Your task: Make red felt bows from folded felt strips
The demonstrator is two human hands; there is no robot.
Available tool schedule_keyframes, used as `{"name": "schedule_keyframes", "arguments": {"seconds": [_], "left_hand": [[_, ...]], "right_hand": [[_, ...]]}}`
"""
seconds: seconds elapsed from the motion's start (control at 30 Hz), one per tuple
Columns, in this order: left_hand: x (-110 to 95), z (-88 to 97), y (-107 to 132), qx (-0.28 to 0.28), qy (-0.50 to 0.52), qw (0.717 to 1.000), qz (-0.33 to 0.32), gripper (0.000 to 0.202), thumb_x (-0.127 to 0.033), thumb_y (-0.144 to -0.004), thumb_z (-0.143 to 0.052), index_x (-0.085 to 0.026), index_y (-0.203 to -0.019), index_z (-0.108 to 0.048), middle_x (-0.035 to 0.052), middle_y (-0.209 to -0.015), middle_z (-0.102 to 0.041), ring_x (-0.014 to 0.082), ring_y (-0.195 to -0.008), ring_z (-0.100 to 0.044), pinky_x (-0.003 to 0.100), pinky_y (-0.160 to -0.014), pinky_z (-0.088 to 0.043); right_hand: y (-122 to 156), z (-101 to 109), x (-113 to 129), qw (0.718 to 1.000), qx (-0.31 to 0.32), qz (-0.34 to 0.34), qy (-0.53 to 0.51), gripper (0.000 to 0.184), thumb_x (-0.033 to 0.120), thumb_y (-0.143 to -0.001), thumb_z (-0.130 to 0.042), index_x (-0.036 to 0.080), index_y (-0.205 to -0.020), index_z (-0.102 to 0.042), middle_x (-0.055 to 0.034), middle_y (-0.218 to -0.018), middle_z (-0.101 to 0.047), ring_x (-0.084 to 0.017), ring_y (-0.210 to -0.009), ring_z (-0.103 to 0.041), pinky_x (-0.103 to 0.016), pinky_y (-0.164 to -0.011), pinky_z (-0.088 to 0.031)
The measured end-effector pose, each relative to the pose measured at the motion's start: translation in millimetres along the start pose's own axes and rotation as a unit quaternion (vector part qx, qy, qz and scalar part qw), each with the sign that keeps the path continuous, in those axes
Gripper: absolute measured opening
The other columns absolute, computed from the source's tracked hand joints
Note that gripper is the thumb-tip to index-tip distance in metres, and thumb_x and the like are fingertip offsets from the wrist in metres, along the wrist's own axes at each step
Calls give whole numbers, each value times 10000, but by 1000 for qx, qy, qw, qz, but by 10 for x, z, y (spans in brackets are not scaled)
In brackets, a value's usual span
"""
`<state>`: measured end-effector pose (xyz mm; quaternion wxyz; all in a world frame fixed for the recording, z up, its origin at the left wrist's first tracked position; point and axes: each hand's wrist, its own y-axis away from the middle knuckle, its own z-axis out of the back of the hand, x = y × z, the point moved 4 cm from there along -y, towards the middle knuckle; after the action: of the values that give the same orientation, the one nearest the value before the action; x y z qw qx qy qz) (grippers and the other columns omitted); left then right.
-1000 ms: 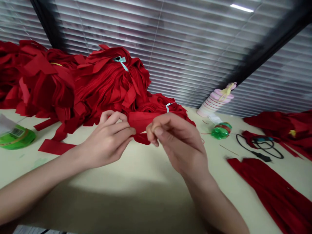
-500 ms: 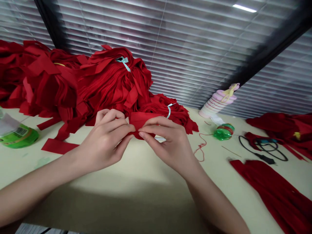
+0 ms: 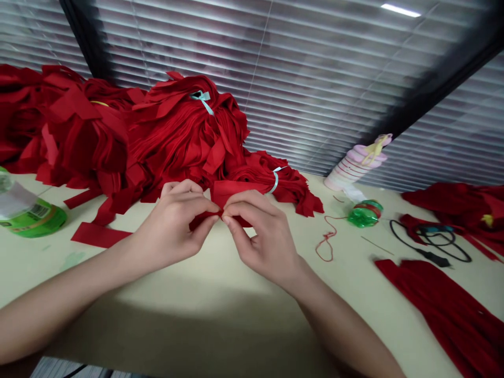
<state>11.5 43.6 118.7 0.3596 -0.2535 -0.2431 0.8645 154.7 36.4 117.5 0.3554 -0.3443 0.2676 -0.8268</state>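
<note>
A person's left hand [image 3: 173, 223] and right hand [image 3: 260, 236] are close together over the middle of the desk [image 3: 197, 299]. The fingers [image 3: 207, 209] of both hands pinch a small red cloth [image 3: 232, 193], and their tips almost touch. The cloth is just in front of a big heap of red cloth strips [image 3: 185, 136], which has pale blue ties [image 3: 202, 98] on it. A flat red strip [image 3: 100, 234] lies on the desk near the left arm, and past it is a green plastic bottle [image 3: 33, 218]. On the right are a small green plastic piece [image 3: 364, 214], a loop of red thread [image 3: 326, 241], a black cord [image 3: 429, 244] and a long red cloth [image 3: 441, 304]. A pink and white stack [image 3: 354, 169] stands at the back of the desk, by gray window blinds [image 3: 315, 105].
</note>
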Motion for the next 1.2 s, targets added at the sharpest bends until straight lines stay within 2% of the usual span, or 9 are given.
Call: {"name": "schedule_keyframes", "arguments": {"seconds": [0.33,0.4,0.5,0.57,0.63,0.73,0.93,1.07,1.2], "left_hand": [[5,-50,34,-90,-16,995,33,60,-157,-814,-549,-164,-789,-603,20,-732,-655,194,-778,-577,353,-713,-401],[33,-81,36,-106,27,992,65,47,-181,-803,-569,-170,-778,-607,18,-749,-655,184,-771,-590,334,-711,-428],[115,-140,30,-109,158,966,175,49,-213,-775,-619,-166,-785,-628,21,-792,-666,165,-770,-615,284,-704,-468],[173,-207,30,-86,286,918,261,68,-227,-761,-650,-162,-775,-644,18,-775,-676,149,-741,-624,252,-684,-478],[212,-286,37,-56,429,838,332,68,-225,-746,-677,-159,-759,-663,12,-745,-683,131,-715,-627,227,-681,-482],[227,-351,37,-34,583,721,372,40,-197,-729,-703,-159,-734,-692,6,-727,-685,114,-717,-632,209,-717,-487],[185,-358,47,6,675,619,401,76,-180,-703,-728,-137,-760,-701,24,-691,-667,130,-662,-616,256,-702,-497],[171,-354,48,12,690,614,384,122,-200,-705,-747,-143,-808,-712,29,-709,-677,130,-663,-617,249,-685,-496],[204,-330,25,25,675,658,332,165,-239,-693,-777,-147,-819,-725,24,-693,-680,114,-674,-616,194,-647,-488]], "right_hand": [[70,-125,47,990,-34,23,134,174,86,-832,-460,137,-732,-593,-98,-747,-601,-200,-693,-518,-346,-620,-373],[80,-141,48,986,-47,30,159,177,75,-818,-464,127,-717,-599,-101,-732,-598,-197,-675,-501,-349,-618,-373],[90,-157,63,972,-78,52,215,175,65,-805,-477,131,-694,-595,-88,-698,-593,-188,-641,-479,-350,-596,-346],[94,-156,73,965,-109,67,231,150,61,-805,-495,129,-717,-595,-87,-728,-598,-187,-665,-496,-348,-604,-348],[98,-141,76,960,-145,83,227,121,55,-804,-509,133,-772,-596,-88,-801,-593,-186,-724,-524,-347,-636,-370],[106,-114,64,951,-186,106,222,120,59,-790,-541,150,-847,-595,-111,-941,-555,-213,-854,-555,-364,-690,-402],[97,-25,22,952,-229,109,171,134,75,-786,-558,189,-821,-618,-106,-1267,-413,-316,-1170,-479,-478,-905,-403],[73,42,-3,969,-215,61,103,141,120,-825,-551,204,-766,-647,-41,-1403,-336,-342,-1345,-289,-542,-1053,-286],[62,57,-54,984,-173,1,43,123,173,-847,-567,233,-865,-672,-26,-1385,-392,-315,-1374,-247,-526,-1090,-286]]}}
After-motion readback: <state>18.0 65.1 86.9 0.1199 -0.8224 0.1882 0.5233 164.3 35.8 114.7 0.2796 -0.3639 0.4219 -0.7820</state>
